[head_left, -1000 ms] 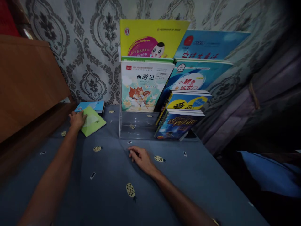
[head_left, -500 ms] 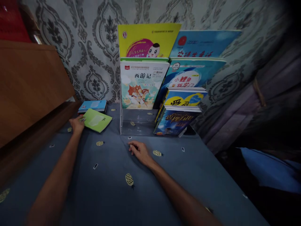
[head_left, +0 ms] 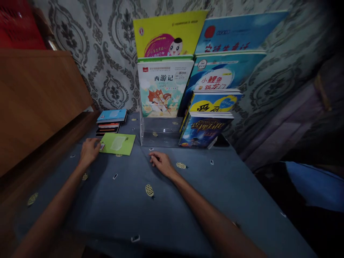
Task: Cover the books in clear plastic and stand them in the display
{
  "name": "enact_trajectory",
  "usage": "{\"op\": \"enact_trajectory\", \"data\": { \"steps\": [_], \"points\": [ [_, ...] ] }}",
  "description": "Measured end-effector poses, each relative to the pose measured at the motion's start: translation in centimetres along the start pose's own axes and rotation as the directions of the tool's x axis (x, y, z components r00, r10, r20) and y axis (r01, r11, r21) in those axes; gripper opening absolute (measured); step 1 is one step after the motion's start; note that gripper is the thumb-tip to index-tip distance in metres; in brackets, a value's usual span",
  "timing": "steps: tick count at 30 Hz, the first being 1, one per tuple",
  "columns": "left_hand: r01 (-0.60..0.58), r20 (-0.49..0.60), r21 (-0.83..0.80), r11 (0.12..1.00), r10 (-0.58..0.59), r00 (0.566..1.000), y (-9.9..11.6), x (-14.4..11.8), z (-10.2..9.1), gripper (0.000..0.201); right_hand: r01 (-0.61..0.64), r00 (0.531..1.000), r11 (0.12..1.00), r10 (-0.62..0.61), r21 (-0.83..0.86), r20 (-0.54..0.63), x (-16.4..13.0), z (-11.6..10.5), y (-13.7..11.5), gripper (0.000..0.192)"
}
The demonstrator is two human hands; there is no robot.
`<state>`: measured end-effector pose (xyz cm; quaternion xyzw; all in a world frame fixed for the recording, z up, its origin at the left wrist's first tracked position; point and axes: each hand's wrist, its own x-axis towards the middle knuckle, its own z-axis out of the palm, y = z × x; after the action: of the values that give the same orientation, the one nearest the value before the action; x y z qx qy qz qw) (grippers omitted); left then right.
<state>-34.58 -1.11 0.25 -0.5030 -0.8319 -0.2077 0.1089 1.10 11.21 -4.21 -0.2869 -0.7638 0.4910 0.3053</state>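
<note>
The left hand (head_left: pixel 90 151) was clamped on a green book (head_left: pixel 118 142).
Near the table (head_left: pixel 177 204) back edge, a clear rack (head_left: pixel 161 140) held a white book (head_left: pixel 163 89) (title: 西游记); the right hand (head_left: pixel 162 165) lay, fingers loosely apart.

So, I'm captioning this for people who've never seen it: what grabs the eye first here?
The tall yellow book at the upper left of the clear rack stands out most. Next is the light green book, its left edge at the left hand, in front of the small book pile. The right hand is bare, before the rack.
</note>
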Motion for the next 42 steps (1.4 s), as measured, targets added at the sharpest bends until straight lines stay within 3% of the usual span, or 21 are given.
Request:
{"op": "enact_trajectory", "data": {
  "steps": [2,3,6,10,13,18,22,23,25,27,29,30,37,42],
  "points": [
    [-0.08,0.085,0.029,0.996,0.078,0.993,2.1,1.8,0.7,0.044,0.009,1.0,1.0,-0.009,0.005,0.005,0.0,0.0,0.0,0.026],
    [-0.091,0.147,0.048,0.995,0.083,0.986,3.3,2.7,1.3,0.045,0.011,1.0,1.0,-0.011,0.009,0.005,0.0,0.0,0.0,0.026],
    [-0.087,0.203,0.052,0.995,0.074,0.976,6.7,4.5,3.5,0.048,0.015,1.0,1.0,-0.015,0.015,-0.002,0.0,0.1,0.0,0.026],
    [-0.043,0.246,0.074,0.996,0.023,0.969,9.3,4.6,5.4,0.049,0.023,1.0,1.0,-0.023,-0.002,-0.006,0.0,0.1,-0.1,0.025],
    [-0.064,0.266,0.082,0.995,0.04,0.963,9.9,3.3,5.2,0.047,0.025,1.0,1.0,-0.025,-0.011,-0.004,0.0,0.1,-0.1,0.025],
    [-0.209,0.324,0.039,0.977,0.185,0.928,9.3,0.0,3.4,0.045,0.032,0.999,0.999,-0.032,-0.013,0.0,-0.1,0.1,-0.1,0.024],
    [-0.42,0.362,-0.157,0.894,0.447,0.818,7.3,-2.0,2.1,0.049,0.045,0.999,0.999,-0.044,-0.03,0.002,-0.1,0.1,-0.2,0.024],
    [-0.42,0.355,-0.171,0.891,0.454,0.817,6.8,-2.3,1.9,0.05,0.048,0.999,0.998,-0.048,-0.04,0.003,-0.1,0.1,-0.3,0.024],
    [-0.296,0.306,-0.088,0.951,0.308,0.901,6.1,-2.7,1.4,0.053,0.056,0.998,0.996,-0.056,-0.062,0.004,-0.2,0.1,-0.4,0.026],
    [-0.031,0.231,0.055,0.998,0.017,0.973,5.6,-2.9,1.1,0.06,0.066,0.998,0.994,-0.065,-0.089,0.007,-0.3,0.2,-0.6,0.028],
    [0.154,0.194,0.136,0.979,-0.178,0.965,5.1,-3.0,1.1,0.064,0.08,0.997,0.989,-0.078,-0.122,0.019,-0.5,0.0,-0.8,0.029],
    [0.174,0.192,0.146,0.974,-0.2,0.961,4.9,-3.1,1.2,0.064,0.089,0.996,0.986,-0.086,-0.142,0.026,-0.8,-0.2,-0.9,0.028],
    [-0.055,0.192,0.064,0.996,0.042,0.981,3.8,-4.7,2.1,0.06,0.151,0.988,0.939,-0.152,-0.308,0.022,-3.5,-3.5,-1.1,0.026],
    [-0.19,0.206,-0.048,0.981,0.196,0.959,5.4,-6.6,2.3,0.063,0.186,0.982,0.908,-0.188,-0.375,0.032,-5.4,-6.1,-0.1,0.025]
  ]
}}
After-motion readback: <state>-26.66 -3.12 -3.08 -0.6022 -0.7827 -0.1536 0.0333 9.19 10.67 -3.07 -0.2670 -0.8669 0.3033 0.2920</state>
